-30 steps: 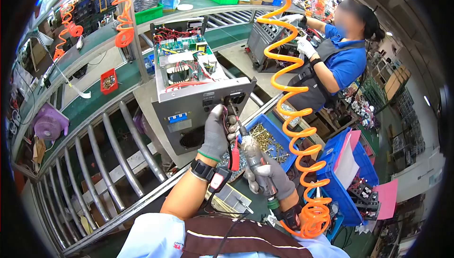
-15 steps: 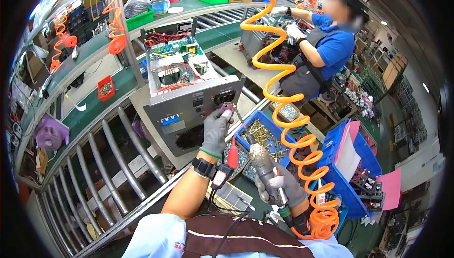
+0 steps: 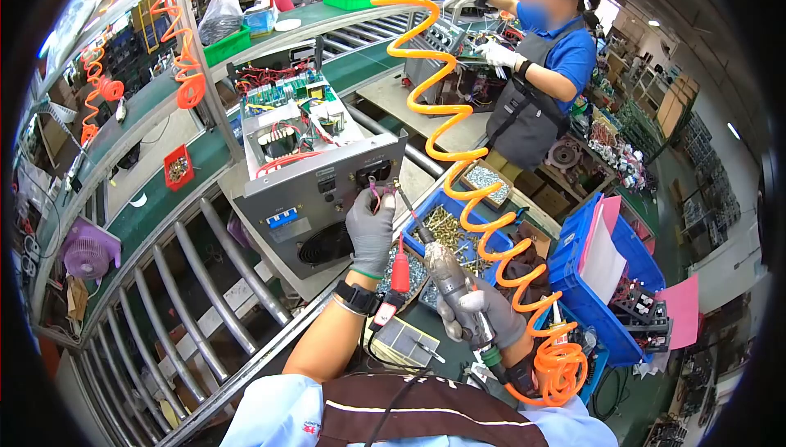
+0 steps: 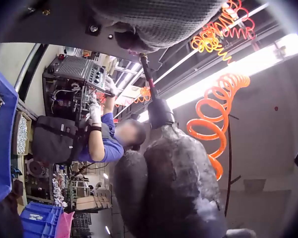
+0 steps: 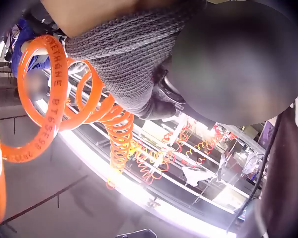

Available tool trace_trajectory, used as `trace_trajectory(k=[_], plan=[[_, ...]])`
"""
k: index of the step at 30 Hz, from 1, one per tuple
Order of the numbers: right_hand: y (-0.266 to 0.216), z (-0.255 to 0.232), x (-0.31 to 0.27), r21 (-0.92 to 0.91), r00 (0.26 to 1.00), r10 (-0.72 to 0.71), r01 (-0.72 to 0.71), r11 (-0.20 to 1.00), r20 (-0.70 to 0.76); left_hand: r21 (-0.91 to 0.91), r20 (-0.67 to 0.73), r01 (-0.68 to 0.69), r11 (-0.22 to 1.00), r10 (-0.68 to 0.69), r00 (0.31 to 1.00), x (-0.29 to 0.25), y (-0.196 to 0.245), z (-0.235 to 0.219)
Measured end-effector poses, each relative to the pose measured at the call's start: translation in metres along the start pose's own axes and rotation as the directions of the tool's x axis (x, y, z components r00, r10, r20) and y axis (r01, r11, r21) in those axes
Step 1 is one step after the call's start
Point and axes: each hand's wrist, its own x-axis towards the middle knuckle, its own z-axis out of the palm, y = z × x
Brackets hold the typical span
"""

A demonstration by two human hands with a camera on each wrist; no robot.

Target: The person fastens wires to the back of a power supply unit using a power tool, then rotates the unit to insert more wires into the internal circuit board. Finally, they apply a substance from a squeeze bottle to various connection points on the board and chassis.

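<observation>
In the head view my gloved left hand (image 3: 370, 234) is raised at the grey panel (image 3: 327, 201) of an open electronics unit. Between its thumb and fingers it pinches a small purple-pink piece (image 3: 376, 195), like a wire end, just below the panel's socket. My gloved right hand (image 3: 495, 312) grips an air screwdriver (image 3: 446, 271), whose long bit slants up beside the left fingertips. A small brass-coloured piece (image 4: 143, 58) shows at the bit's tip in the left wrist view. From the driver's rear runs an orange coiled hose (image 3: 458, 152).
A blue bin (image 3: 417, 209) of brass screws lies beyond the driver. Steel rollers (image 3: 214, 275) run along the left. At right stands a large blue crate (image 3: 573, 263) with pink sheets. Another person (image 3: 548, 70) in white gloves works across the line.
The driver's bit has drawn back from the panel, and the right hand has moved down and right. The left hand now shows the purple-pink piece at its fingertips. The head view has shifted.
</observation>
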Motion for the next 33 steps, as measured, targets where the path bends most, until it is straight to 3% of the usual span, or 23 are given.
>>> trace_trajectory(k=[4, 6, 7, 9, 11, 13, 15, 19, 21, 23, 25, 26, 31, 33], plan=[[0.002, -0.01, 0.003, 0.104, 0.998, 0.056, -0.06, 0.993, 0.042, 0.036, -0.033, -0.091, 0.995, 0.092, 0.995, -0.001, -0.01, -0.003], [0.001, -0.01, 0.006, 0.092, 0.997, 0.045, -0.051, 0.994, 0.069, 0.25, -0.035, -0.28, 0.927, 0.298, 0.954, -0.004, -0.008, -0.006], [0.0, -0.011, 0.007, 0.08, 0.995, 0.035, -0.043, 0.996, 0.095, 0.25, -0.032, -0.281, 0.927, 0.298, 0.954, -0.005, -0.008, -0.007], [0.0, -0.015, 0.01, 0.081, 0.99, 0.028, -0.039, 0.996, 0.135, 0.361, -0.012, -0.399, 0.843, 0.432, 0.902, -0.006, -0.008, -0.009], [-0.001, -0.012, 0.012, 0.12, 0.985, 0.129, -0.143, 0.982, 0.118, 0.358, -0.036, -0.399, 0.844, 0.44, 0.897, -0.004, -0.013, -0.008], [0.004, -0.015, 0.02, 0.13, 0.981, 0.112, -0.133, 0.983, 0.158, 0.356, -0.064, -0.399, 0.845, 0.447, 0.892, -0.002, -0.013, -0.006], [0.005, -0.013, 0.027, 0.059, 0.991, 0.047, -0.055, 0.997, 0.123, 0.197, -0.109, -0.218, 0.956, 0.243, 0.964, -0.001, -0.01, -0.002], [0.006, -0.011, 0.029, -0.036, 0.997, -0.044, 0.046, 0.998, 0.058, 0.083, -0.17, -0.16, 0.984, 0.172, 0.97, -0.003, -0.013, 0.007], [0.007, -0.017, 0.028, -0.124, 0.998, -0.056, 0.054, 0.991, -0.015, 0.042, -0.191, -0.049, 0.998, 0.056, 0.98, -0.004, -0.014, 0.008], [0.01, -0.02, 0.029, -0.211, 0.993, -0.074, 0.054, 0.976, -0.087, 0.018, -0.192, -0.045, 0.999, 0.048, 0.98, -0.004, -0.017, 0.01], [0.016, -0.02, 0.033, -0.279, 0.961, -0.207, 0.151, 0.949, -0.184, -0.006, -0.196, -0.043, 0.999, 0.041, 0.98, -0.003, -0.016, 0.011], [0.016, -0.027, 0.034, -0.396, 0.964, -0.21, 0.131, 0.909, -0.163, -0.038, -0.192, -0.041, 0.998, 0.033, 0.981, -0.003, -0.015, 0.012], [0.007, -0.004, 0.029, -0.397, 0.966, -0.176, 0.089, 0.913, -0.188, -0.153, -0.145, 0.059, 0.986, -0.082, 0.986, -0.001, -0.018, 0.014], [0.009, -0.001, 0.029, -0.396, 0.965, -0.171, 0.08, 0.915, -0.198, -0.298, -0.142, 0.08, 0.951, -0.127, 0.982, 0.004, -0.03, 0.018]])
